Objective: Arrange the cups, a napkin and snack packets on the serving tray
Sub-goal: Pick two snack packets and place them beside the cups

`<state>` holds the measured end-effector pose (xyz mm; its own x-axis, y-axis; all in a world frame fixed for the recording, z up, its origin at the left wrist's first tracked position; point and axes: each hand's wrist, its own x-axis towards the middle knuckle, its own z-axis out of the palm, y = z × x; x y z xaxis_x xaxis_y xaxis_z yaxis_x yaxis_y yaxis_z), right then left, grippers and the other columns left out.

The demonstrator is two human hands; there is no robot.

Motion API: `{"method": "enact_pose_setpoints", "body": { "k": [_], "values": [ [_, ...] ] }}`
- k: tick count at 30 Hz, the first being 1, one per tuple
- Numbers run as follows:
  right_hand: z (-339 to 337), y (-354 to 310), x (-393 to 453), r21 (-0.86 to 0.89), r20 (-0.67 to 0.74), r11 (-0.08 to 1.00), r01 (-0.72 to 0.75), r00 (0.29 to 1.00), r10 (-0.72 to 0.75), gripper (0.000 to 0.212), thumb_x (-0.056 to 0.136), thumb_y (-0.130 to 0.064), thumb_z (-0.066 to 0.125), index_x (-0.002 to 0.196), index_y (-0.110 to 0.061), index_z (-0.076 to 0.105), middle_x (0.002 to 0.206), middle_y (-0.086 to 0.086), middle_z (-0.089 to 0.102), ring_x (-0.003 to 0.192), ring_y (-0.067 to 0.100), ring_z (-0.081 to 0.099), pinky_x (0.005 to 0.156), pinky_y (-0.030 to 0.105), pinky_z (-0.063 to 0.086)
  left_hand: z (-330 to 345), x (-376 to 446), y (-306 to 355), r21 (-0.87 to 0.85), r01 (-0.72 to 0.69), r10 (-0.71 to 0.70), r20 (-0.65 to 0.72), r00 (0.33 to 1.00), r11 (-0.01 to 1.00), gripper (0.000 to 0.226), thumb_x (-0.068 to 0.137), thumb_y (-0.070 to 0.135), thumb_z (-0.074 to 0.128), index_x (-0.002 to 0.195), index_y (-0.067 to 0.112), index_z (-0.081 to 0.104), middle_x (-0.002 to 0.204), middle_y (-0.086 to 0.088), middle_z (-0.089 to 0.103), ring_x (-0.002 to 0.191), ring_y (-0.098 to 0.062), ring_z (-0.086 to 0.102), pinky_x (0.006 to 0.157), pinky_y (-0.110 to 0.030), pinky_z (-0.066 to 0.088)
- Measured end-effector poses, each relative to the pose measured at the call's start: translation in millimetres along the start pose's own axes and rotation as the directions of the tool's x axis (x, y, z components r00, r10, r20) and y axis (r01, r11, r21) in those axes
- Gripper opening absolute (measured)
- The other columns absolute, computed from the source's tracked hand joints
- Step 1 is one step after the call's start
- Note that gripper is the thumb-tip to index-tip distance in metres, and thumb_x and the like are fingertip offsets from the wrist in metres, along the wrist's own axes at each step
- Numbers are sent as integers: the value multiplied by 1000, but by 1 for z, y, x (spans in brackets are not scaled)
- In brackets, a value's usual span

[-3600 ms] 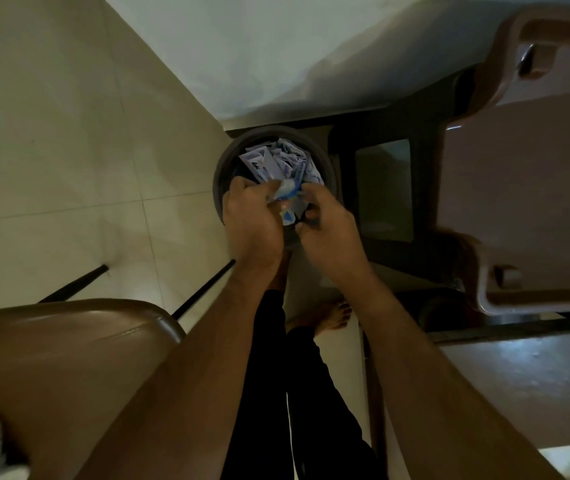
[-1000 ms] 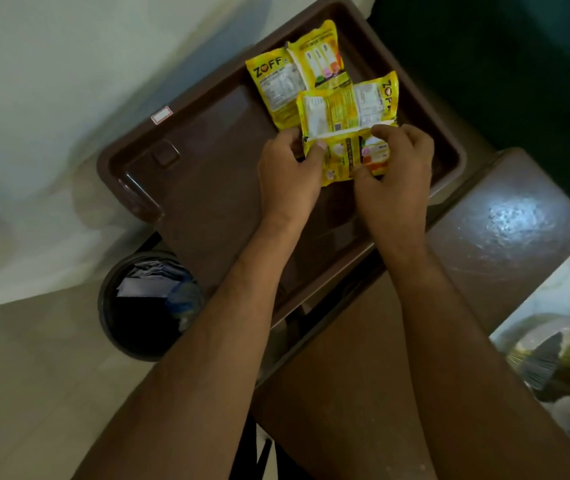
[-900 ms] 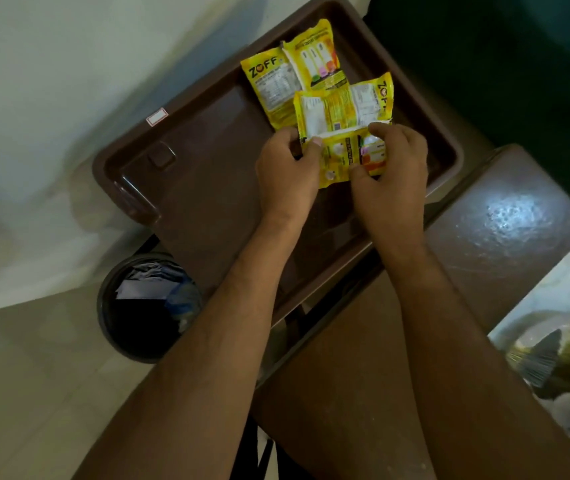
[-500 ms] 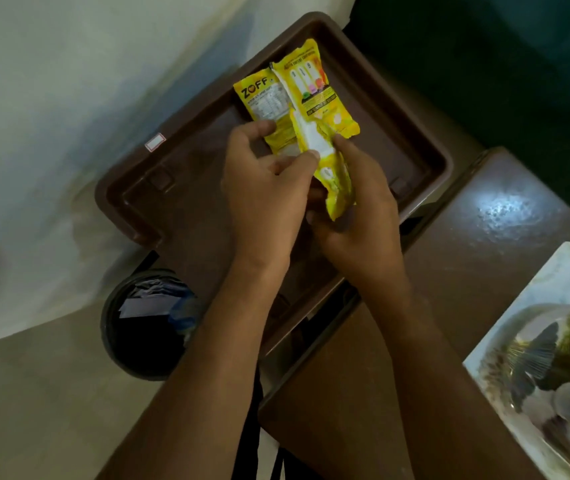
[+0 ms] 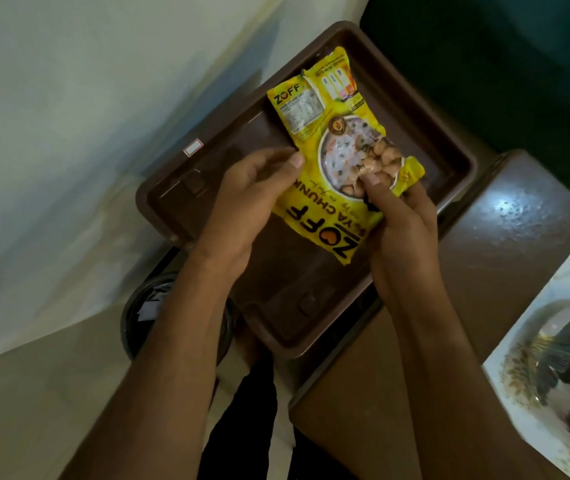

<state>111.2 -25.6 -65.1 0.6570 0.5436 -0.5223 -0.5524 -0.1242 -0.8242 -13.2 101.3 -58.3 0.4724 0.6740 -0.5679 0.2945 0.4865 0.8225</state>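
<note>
Head view: front-face snack packet (image 5: 332, 202) pinched by left hand (image 5: 245, 202) and right hand (image 5: 397, 230) at opposite edges, held flat above serving tray (image 5: 207, 188), likely for laying beside second packet (image 5: 302, 109) already placed there. Cups, napkin unseen.

Front yellow snack packet (image 5: 337, 188) hides approx. half of the yellow packet behind (image 5: 314, 98). Round dark bin (image 5: 138, 317) is partly behind left forearm; white patterned plate (image 5: 553, 358) is cut by right edge.

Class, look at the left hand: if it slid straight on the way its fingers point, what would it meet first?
Likely the second yellow packet lying on the tray, past the packet the left hand holds; depth is unclear.
</note>
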Motion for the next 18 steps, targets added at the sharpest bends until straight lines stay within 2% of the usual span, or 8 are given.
{"method": "enact_pose_setpoints", "body": {
  "k": [2,4,6,9,11,15,18],
  "values": [
    [4,3,-1,10,-34,998,-60,998,61,36,96,-21,69,130,-10,64,117,5,80,107,25,78,87,44,62,-4,-5,-5,-40,78,-75,80,994,996,19,99,27,72,115,18,76,109,-5,82,94,-16,78,82,-32,64],
    [6,6,-2,-35,-29,997,-74,997,73,36,97,-20,70,131,-10,62,120,8,79,109,28,77,93,53,62,-7,-10,-11,-33,103,-99,115,988,994,16,94,25,77,109,21,78,97,-1,84,85,-14,80,74,-35,68],
    [6,8,-3,-105,28,991,-78,996,81,47,90,-17,77,133,-11,58,125,10,77,112,31,75,98,60,59,-10,-12,-16,-41,99,-96,84,992,994,18,92,18,79,110,17,78,93,-1,84,81,-14,81,65,-31,66],
    [7,13,-2,-201,65,975,-99,991,114,71,78,0,87,138,-12,51,126,14,75,111,35,75,94,64,59,-13,-9,-21,-63,114,-114,5,993,991,14,93,15,79,107,17,78,91,-1,84,79,-15,81,62,-30,64],
    [10,17,0,-219,38,970,-103,993,114,75,74,5,88,138,-12,52,123,14,76,109,34,76,92,62,61,-14,-6,-24,-93,124,-128,-41,991,988,16,92,15,80,107,19,77,96,-2,84,84,-16,81,67,-32,65],
    [18,24,0,-84,-40,989,-125,992,122,78,61,3,94,131,-7,61,116,10,80,106,29,78,83,46,65,-17,-8,-25,-195,194,-196,8,980,961,51,77,19,86,124,11,70,114,-11,81,104,-28,79,90,-48,66],
    [26,28,-3,-65,-44,988,-142,989,139,83,52,-10,96,128,-7,63,113,8,81,104,26,79,82,41,65,-18,-8,-28,-169,192,-198,-24,980,967,51,79,4,86,127,8,69,112,-14,81,103,-31,79,90,-50,66]
  ]
}}
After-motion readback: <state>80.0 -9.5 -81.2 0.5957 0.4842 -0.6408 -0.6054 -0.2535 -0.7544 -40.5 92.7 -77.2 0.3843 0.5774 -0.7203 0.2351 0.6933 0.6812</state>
